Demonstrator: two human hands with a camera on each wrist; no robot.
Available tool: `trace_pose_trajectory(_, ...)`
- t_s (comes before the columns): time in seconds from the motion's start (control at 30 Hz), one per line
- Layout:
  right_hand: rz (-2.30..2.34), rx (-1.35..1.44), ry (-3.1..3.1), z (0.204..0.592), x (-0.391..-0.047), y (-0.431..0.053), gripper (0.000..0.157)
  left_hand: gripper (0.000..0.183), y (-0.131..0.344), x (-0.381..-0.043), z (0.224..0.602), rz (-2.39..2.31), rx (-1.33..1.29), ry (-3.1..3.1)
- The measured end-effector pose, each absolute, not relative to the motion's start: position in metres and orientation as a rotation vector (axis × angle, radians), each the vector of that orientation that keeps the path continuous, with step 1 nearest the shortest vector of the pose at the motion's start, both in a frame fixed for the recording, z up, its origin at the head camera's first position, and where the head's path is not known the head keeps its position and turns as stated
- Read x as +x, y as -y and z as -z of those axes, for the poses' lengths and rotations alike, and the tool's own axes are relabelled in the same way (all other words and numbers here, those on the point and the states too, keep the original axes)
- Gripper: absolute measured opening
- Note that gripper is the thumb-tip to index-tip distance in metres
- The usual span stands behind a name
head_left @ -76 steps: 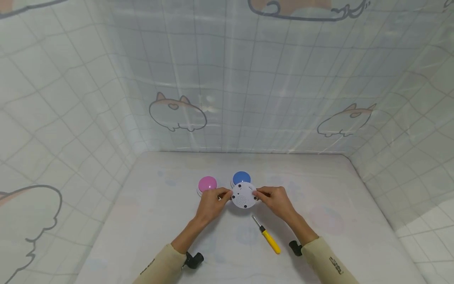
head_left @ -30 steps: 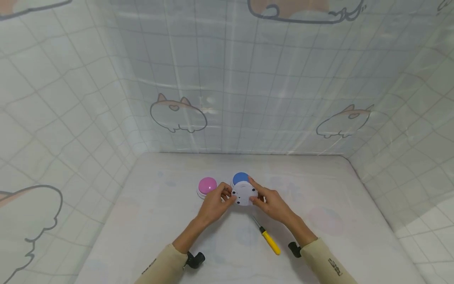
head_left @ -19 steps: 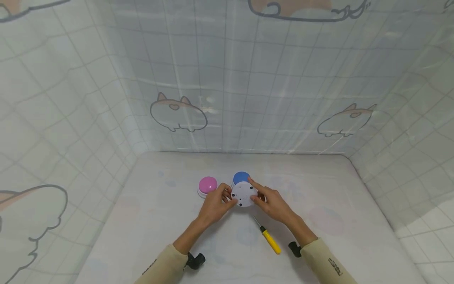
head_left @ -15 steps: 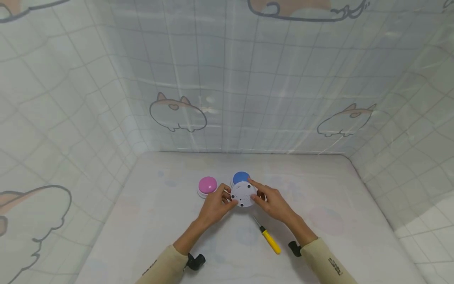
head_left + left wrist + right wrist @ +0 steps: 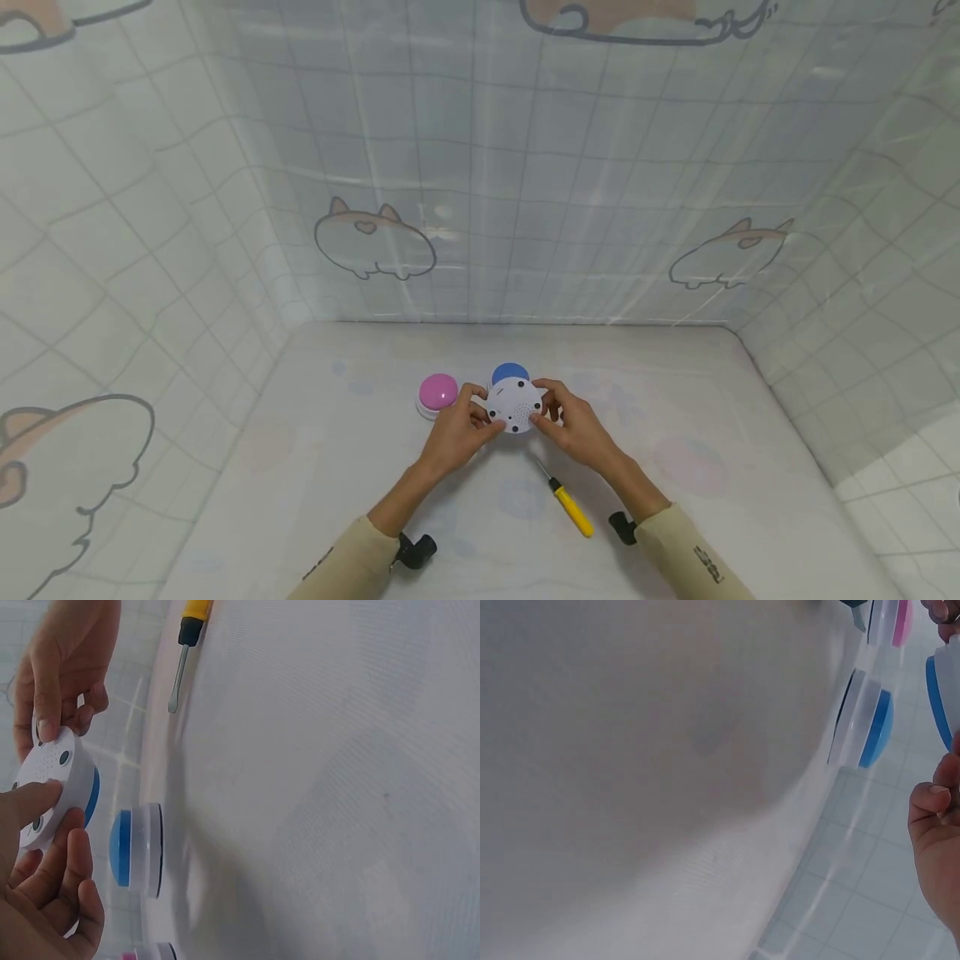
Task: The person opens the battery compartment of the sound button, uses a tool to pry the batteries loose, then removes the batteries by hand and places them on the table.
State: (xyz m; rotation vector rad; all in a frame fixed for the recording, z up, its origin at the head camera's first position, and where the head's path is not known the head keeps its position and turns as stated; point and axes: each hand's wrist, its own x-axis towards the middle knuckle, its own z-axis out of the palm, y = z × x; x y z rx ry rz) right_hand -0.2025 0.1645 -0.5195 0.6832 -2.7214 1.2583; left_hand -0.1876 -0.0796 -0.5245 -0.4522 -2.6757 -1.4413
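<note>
Button unit [image 5: 514, 405] is off the table [image 5: 337, 475], between your hands, tipped so its white underside faces the head camera and its blue dome points away. Four dark round spots and a patch of small holes show on that underside; can't tell what sits under the spots.

Your left hand [image 5: 455, 433] is clamped on the unit's left rim, thumb on the underside, fingers curled behind. Your right hand [image 5: 576, 423] pinches the right edge, thumb by the holes.

Main risk, my read: plastic looks smooth and both grips are mostly fingertips. Ease one early and the unit could pivot out and drop. Blue button [image 5: 511, 372] stands just beyond it, so a fall could knock that. Squeeze too hard and fingers behind might press the dome.

Pink button [image 5: 438, 392] stands near your left knuckles; swing that hand wide and you could shove it. Yellow-handled screwdriver [image 5: 572, 507] lies between your forearms, blade toward the unit. Low right forearm could nudge it, as could the black wrist mount [image 5: 622, 528] by your right cuff.
</note>
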Motion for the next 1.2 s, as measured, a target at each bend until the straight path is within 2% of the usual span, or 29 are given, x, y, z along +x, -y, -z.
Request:
trace_pose_trajectory(0.37,-1.238,0.750,2.743,0.5194,-0.2018,-0.1668,0.060,0.042,0.0765,-0.1894,0.5221,1.412,-0.404,2.711)
trace_pose_trajectory(0.7,-1.223,0.787,2.800,0.5206,-0.2012,-0.1642,0.076,0.035,0.0745,-0.1920,0.5201,1.427,-0.432,2.704)
trace_pose_trajectory(1.2,-1.234,0.762,2.799,0.5195,-0.1989,-0.1640,0.075,0.025,0.0784,-0.1905,0.5225,1.404,-0.380,2.709)
